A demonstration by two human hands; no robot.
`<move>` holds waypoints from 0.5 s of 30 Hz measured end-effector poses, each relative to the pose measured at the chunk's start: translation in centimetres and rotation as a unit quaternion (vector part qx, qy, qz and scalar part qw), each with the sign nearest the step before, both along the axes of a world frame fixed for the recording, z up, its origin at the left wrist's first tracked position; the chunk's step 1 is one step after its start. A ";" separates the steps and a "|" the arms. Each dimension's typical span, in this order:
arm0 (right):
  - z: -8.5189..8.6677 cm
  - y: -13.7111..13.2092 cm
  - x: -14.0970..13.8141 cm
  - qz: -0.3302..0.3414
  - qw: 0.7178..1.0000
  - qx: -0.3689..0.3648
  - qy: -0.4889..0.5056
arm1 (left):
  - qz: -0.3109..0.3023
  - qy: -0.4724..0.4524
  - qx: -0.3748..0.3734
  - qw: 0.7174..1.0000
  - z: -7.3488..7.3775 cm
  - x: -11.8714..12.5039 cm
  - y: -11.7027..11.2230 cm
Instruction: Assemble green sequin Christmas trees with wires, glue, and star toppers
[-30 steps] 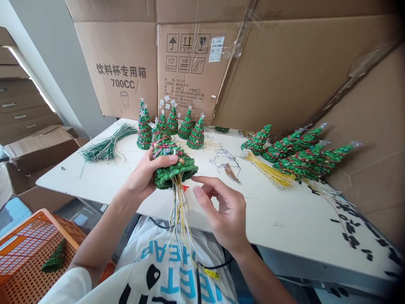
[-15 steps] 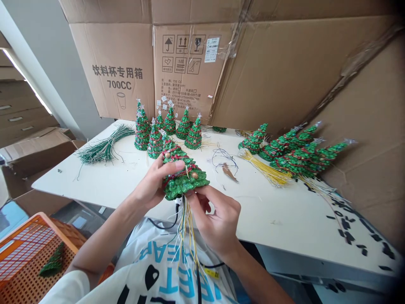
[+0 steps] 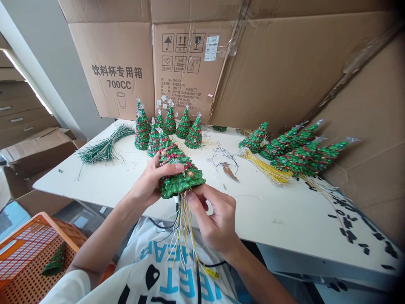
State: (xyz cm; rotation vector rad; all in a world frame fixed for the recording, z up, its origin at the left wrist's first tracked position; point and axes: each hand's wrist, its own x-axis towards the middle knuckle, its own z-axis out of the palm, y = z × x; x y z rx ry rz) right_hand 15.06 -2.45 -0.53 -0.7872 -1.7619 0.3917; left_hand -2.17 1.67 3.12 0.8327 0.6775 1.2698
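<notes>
Grips the beaded green tree point(image 3: 179, 173) in the left hand point(image 3: 147, 185), fingers curled closed round its side, thumb laid across its front. Pinches the wire strands point(image 3: 183, 219) at the tree's base with the right hand point(image 3: 217, 221), fingertips closed together just under the left thumb. Holds both over the near table point(image 3: 268, 211) edge, short of the standing trees point(image 3: 194, 135) beyond.

Left hand point(image 3: 147, 185) raised before the chest, fingers curled, thumb stretched forward, right hand point(image 3: 217, 219) just beside it, fingertips pinched, both forearms bare
</notes>
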 end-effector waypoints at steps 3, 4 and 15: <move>-0.1 0.0 -0.1 -0.003 1.000 0.009 -0.003 | -0.004 0.005 0.007 1.000 -0.1 -0.1 0.0; -0.1 0.1 -0.2 -0.002 1.000 0.011 -0.005 | -0.005 0.008 0.010 1.000 -0.1 -0.1 0.0; -0.3 0.2 0.1 0.013 1.000 0.009 -0.016 | -0.001 0.027 0.010 1.000 -0.4 -0.2 0.3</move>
